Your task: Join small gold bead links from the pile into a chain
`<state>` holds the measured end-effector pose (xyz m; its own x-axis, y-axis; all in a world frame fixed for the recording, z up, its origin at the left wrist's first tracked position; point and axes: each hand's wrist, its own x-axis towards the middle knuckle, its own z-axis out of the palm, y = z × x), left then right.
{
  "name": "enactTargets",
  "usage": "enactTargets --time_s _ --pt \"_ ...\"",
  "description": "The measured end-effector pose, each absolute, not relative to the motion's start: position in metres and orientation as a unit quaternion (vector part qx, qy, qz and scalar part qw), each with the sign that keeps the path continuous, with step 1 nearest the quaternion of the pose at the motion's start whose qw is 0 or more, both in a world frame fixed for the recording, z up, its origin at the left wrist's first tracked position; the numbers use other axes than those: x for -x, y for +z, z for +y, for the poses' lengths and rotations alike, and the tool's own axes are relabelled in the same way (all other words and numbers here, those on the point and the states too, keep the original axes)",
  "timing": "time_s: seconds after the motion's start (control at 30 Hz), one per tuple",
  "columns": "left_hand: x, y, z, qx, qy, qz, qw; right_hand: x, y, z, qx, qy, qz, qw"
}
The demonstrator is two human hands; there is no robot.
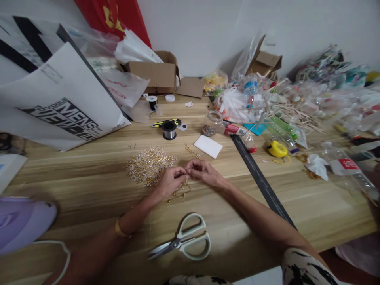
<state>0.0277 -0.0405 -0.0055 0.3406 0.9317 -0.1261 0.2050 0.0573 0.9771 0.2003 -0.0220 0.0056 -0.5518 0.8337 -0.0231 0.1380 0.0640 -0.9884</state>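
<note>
Two bare hands meet over the wooden table, and their fingertips pinch close together. Left hand and right hand almost touch at the tips. What sits between the fingers is too small to see, so I cannot tell what either hand grips. Thin gold chain lies on the wood just under the left hand, with little gold bits along it. A yellow bracelet goes around the left wrist.

Right beside the left hand is a big pile of clear and gold beaded pieces. Another gold strand lies just past the right hand, next to a white card. Nearer the person, grey-handled scissors lie with their blades pointing left.

Farther back stand a spool of silver wire and a clear jar with small beads at the bottom. A yellow and black cutter lies behind the wire. Over to the right are a long black strip, a yellow tape measure and a clear plastic bottle. On the left side are a white shopping bag and a purple iron.
</note>
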Motion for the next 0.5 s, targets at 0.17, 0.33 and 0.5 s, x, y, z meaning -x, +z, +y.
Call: enactTargets --time_s 0.17,0.33,0.5 --pt "-0.0300 -0.0053 -0.0400 -0.622 0.333 0.480 0.521 -0.1995 0.0046 -0.0219 0.368 0.588 -0.654 0.303" --pt "-0.0270 -0.0073 -0.0405 -0.683 0.347 0.477 0.431 -0.1990 0.0013 -0.0216 0.374 0.632 -0.601 0.314" --pt "-0.0238 -0.0053 -0.0400 -0.704 0.351 0.484 0.383 -0.1995 -0.0009 -0.0208 0.340 0.688 -0.572 0.290"
